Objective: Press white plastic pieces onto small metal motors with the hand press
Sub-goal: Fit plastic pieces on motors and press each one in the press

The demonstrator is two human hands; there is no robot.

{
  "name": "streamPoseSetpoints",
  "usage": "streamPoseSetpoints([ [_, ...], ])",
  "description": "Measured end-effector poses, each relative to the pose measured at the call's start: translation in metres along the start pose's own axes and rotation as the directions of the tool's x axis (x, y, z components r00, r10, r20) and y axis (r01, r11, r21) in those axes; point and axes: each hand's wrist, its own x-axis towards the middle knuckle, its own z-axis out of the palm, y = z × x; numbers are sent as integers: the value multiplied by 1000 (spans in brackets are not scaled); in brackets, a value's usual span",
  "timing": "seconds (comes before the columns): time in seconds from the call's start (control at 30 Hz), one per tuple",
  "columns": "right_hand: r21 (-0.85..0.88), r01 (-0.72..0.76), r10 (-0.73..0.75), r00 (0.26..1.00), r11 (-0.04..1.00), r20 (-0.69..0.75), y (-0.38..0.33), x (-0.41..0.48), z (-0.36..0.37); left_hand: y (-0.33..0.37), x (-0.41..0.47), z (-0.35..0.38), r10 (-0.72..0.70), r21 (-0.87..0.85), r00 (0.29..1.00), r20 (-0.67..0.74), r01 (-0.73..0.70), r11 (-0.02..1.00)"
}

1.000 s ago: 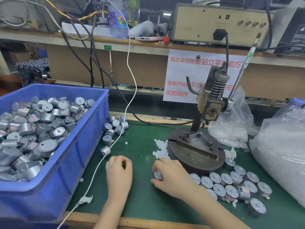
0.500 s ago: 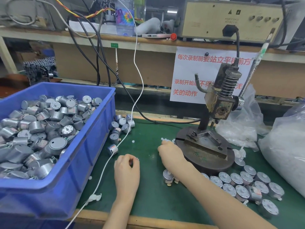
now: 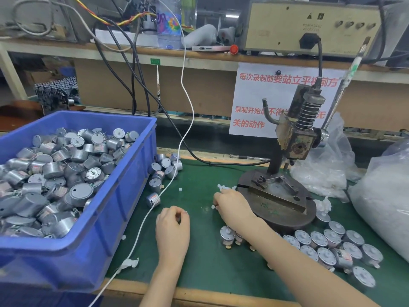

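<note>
The hand press (image 3: 296,138) stands on a round iron base (image 3: 285,209) at the right of the green mat. A small heap of white plastic pieces (image 3: 223,187) lies against the base's left edge. My right hand (image 3: 232,207) rests on that heap with its fingers curled down, pinching among the pieces. My left hand (image 3: 172,227) sits on the mat to the left, its fingers curled round a small motor of which only a glint shows. Several motors (image 3: 332,247) stand in rows in front of the base.
A blue bin (image 3: 124,196) full of metal motors fills the left side. Loose motors (image 3: 163,169) lie beside it. A white cable (image 3: 155,207) crosses the mat. Plastic bags (image 3: 380,200) of white pieces sit at the right. A shelf with equipment runs above.
My right hand left the motors in front of the base and moved up to the heap of white pieces. My left hand has stayed curled in the same place.
</note>
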Motion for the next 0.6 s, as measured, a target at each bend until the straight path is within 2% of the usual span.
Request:
streamPoseSetpoints([
  [0.1,37,-39,39,999,999,10,0,0,-1,1,0,0,-10,-16,1000,5,10,1000],
  [0.3,-20,-42,43,999,999,4,-3,-1,-4,0,-1,-1,-14,-37,1000,14,14,999],
  [0.43,77,-27,31,998,997,-51,-6,-5,-7,-1,-1,-1,-23,-72,1000,7,24,997],
  [0.53,250,65,-42,995,966,-95,-22,-14,-10,-1,1,-4,-88,-230,996,-26,80,970],
  [0.6,285,175,-146,982,942,-118,-40,-23,-8,-2,3,-7,-158,-354,986,-59,127,926],
])
